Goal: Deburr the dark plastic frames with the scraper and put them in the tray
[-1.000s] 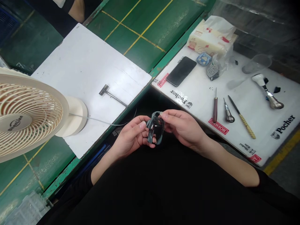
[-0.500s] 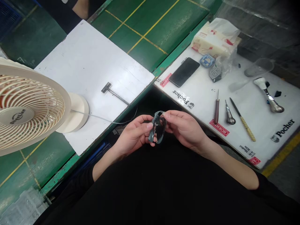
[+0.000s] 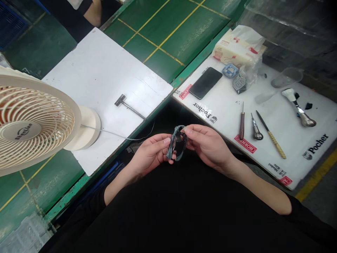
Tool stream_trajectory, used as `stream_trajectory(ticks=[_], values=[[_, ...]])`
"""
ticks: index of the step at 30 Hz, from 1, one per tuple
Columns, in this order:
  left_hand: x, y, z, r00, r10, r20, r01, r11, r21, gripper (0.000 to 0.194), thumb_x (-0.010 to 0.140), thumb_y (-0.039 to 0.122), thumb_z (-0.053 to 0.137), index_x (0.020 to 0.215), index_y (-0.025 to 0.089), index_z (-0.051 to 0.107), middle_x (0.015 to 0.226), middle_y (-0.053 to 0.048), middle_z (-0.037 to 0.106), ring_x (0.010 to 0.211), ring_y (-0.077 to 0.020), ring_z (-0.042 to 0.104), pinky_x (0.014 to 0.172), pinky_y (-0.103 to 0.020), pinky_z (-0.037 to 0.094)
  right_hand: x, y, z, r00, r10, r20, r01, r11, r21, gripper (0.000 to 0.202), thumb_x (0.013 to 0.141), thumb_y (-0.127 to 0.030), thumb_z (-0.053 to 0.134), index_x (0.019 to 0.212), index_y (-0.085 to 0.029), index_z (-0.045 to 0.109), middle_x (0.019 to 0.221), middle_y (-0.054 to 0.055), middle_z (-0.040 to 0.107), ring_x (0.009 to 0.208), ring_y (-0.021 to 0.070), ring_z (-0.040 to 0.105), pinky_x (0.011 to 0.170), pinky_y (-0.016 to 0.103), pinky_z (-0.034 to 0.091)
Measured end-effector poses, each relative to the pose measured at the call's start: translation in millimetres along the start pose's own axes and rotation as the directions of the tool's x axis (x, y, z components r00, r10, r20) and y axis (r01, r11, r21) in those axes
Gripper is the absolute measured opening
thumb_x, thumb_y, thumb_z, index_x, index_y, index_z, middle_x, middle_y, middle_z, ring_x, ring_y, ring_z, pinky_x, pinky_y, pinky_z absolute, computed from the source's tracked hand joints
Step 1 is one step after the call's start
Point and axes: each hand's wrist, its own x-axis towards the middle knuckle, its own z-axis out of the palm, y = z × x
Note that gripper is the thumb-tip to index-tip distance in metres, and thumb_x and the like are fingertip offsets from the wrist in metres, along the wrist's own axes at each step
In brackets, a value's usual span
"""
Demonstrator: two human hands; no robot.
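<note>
A small grey-blue frame-like part (image 3: 171,149) with an open middle is held up between both hands, in front of the dark clothing. My left hand (image 3: 152,151) pinches its left side between thumb and fingers. The upper right edge of the part is gripped by my right hand (image 3: 205,142), with the thumb on top. Some fingertips show through and behind the part. Its fine details are too small to make out.
A fan (image 3: 23,130) and a T-shaped tool (image 3: 129,106) stand on the white board (image 3: 100,66) at left. On the right board (image 3: 226,105) lie a phone (image 3: 205,83), an awl (image 3: 242,124), a file (image 3: 271,135) and a tissue pack (image 3: 234,49). Another person's arm (image 3: 94,13) shows at top.
The view has shifted slightly, so the fan and boards appear a little displaced. Both hands keep their grip on the part, which has barely moved.
</note>
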Motion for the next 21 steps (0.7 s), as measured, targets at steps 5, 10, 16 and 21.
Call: stream_trajectory(ticks=[5,10,16,21], values=[[-2,-4,-4.1,0.981,0.185,-0.052,-0.177,0.977,0.121,0.046,0.089,0.032,0.109,0.130,0.019,0.093,0.105,-0.009,0.088,0.089,-0.0176,0.084,0.078,-0.026,0.073,-1,8,-4,0.984,-0.168,-0.066,0.162,0.983,-0.080,0.041,0.098,-0.064,0.100,0.095,-0.024,0.089,0.075,0.000,0.061,0.070,0.0156,0.047,0.065,0.033,0.038],[-2,-4,-4.1,0.958,0.280,-0.058,-0.268,0.950,0.162,0.048,0.088,0.039,0.109,0.130,0.021,0.093,0.104,-0.008,0.086,0.089,-0.0183,0.082,0.077,-0.028,0.074,-2,14,-8,0.968,-0.247,-0.043,0.238,0.959,-0.157,0.033,0.108,-0.058,0.091,0.100,-0.026,0.089,0.078,-0.001,0.060,0.072,0.0167,0.048,0.067,0.034,0.041],[-1,4,0.6,0.977,0.172,-0.126,-0.157,0.980,0.121,0.048,0.089,0.038,0.107,0.126,0.017,0.084,0.088,-0.004,0.082,0.065,-0.0158,0.075,0.059,-0.027,0.066,-8,10,-9,0.939,-0.329,0.104,0.345,0.900,-0.265,0.024,0.115,-0.048,0.084,0.104,-0.028,0.090,0.112,0.005,0.075,0.083,0.0187,0.061,0.075,0.037,0.052],[3,4,1.4,0.985,0.120,-0.125,-0.110,0.990,0.085,0.047,0.087,0.040,0.108,0.120,0.016,0.085,0.084,-0.005,0.083,0.062,-0.0158,0.075,0.055,-0.024,0.063,-6,12,-12,0.940,-0.325,0.104,0.341,0.905,-0.253,0.022,0.115,-0.050,0.084,0.107,-0.030,0.091,0.116,0.005,0.078,0.087,0.0200,0.066,0.078,0.038,0.057]])
